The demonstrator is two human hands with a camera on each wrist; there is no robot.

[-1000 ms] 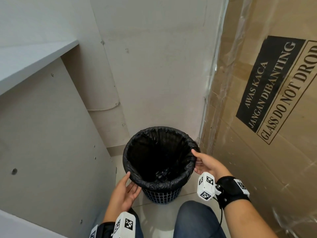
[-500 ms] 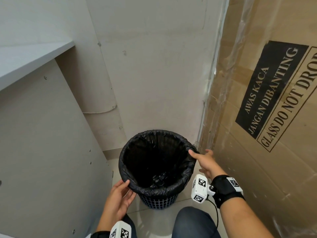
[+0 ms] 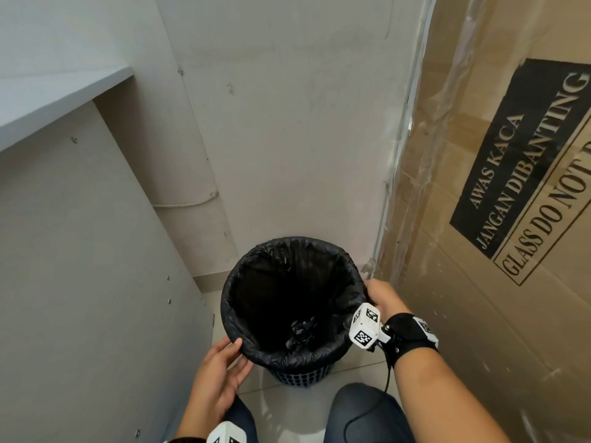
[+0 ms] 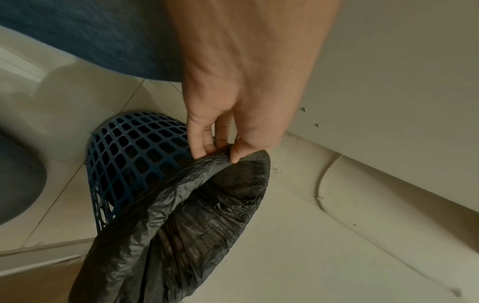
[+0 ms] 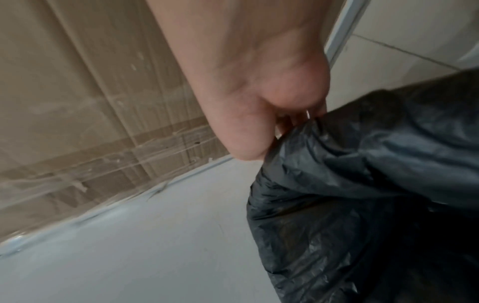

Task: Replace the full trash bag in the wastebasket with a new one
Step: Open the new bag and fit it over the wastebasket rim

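Observation:
A dark blue mesh wastebasket (image 3: 300,375) stands on the floor, lined with a black trash bag (image 3: 284,354) folded over its rim. A crumpled black lump (image 3: 300,334) lies at the bag's bottom. My left hand (image 3: 235,351) is at the near left rim. In the left wrist view the left hand (image 4: 223,152) pinches the folded bag edge (image 4: 186,215) between thumb and fingers, above the mesh wall (image 4: 134,151). My right hand (image 3: 372,294) grips the rim on the right side. The right wrist view shows the right hand (image 5: 293,123) with curled fingers bunching the bag (image 5: 376,174).
A tall cardboard box (image 3: 495,219) wrapped in clear film stands close on the right. On the left a grey cabinet panel (image 3: 80,282) hems in the basket, and a plain wall (image 3: 287,123) stands behind. My knees (image 3: 367,414) are just before the basket on the tiled floor (image 3: 358,372).
The right hand slid nearer along the right rim and curled onto the bag edge. The left hand rose from beside the basket and put its thumb over the near rim.

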